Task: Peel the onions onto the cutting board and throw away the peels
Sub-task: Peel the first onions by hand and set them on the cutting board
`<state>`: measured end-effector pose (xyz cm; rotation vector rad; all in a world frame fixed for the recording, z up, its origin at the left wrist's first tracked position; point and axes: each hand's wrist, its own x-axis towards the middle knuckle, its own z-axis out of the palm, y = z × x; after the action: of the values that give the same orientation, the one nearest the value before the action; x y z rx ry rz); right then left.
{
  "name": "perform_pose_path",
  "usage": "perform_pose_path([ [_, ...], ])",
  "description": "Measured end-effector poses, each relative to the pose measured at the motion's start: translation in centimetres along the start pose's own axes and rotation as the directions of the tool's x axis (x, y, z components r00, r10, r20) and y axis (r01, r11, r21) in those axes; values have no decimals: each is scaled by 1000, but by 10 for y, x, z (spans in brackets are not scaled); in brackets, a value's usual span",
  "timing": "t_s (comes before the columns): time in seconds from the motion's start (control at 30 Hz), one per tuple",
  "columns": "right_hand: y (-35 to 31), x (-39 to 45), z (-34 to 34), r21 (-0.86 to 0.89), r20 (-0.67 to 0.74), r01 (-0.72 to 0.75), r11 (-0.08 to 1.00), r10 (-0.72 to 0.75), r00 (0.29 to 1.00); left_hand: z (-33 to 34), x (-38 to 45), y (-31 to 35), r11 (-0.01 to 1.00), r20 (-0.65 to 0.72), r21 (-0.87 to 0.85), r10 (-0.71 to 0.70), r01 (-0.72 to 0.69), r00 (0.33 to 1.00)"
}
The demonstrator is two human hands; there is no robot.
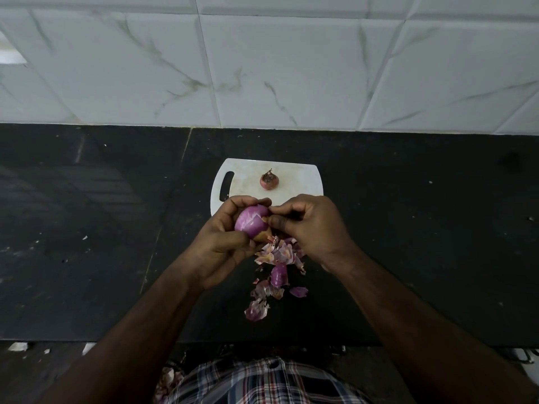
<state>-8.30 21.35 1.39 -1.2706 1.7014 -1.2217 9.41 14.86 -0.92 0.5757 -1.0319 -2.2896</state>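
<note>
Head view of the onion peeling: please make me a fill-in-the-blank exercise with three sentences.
1. The left hand holds a purple, partly peeled ____.
2. The small unpeeled red onion lies on the white plastic ____ board.
3. The loose purple peels lie on the ____ stone counter.

Missing words: onion; cutting; black

No readable txt or labels anywhere.

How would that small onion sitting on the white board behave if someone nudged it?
The small onion looks round, so it would probably roll across the cutting board. Its dry stem tip may make it wobble. It still wears papery skin, so it is likely less slippery than the peeled one.
</note>
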Motion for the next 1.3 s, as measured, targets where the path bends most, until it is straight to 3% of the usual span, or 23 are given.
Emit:
perform_pose_path([
  [0.2, 0, -2, -2, 58, 65, -14, 998, 10, 998, 0, 0, -1, 1000, -11, -9, -10, 10, 1000],
  [0.43, 12, -8, 11, -115, -117, 216, 970, -229, 966, -1, 1, -4, 1000, 3, -8, -23, 23, 1000],
  [0.67, 7, -1, 16, -161, -190, 95, 982, -126, 974, 2, 2, -6, 997, -24, -72, -42, 41, 999],
  [0.9, 8, 2, 17, -218, -230, 63, 974, -114, 967, 4, 3, -12, 985, -28, -166, -39, 34, 999],
  [1.1, 19, 14, 1, -301, -244, -35, 953, -41, 969, 1, 1, -9, 965, 73, -263, 18, 2, 997],
  [1.2, 23, 16, -12, -272, -170, -42, 961, -5, 985, -4, 0, -4, 962, 60, -273, -9, 25, 998],
  [1.3, 23, 15, -17, -282, 0, -63, 957, 66, 998, -10, 1, -7, 948, -22, -315, -58, 48, 998],
])
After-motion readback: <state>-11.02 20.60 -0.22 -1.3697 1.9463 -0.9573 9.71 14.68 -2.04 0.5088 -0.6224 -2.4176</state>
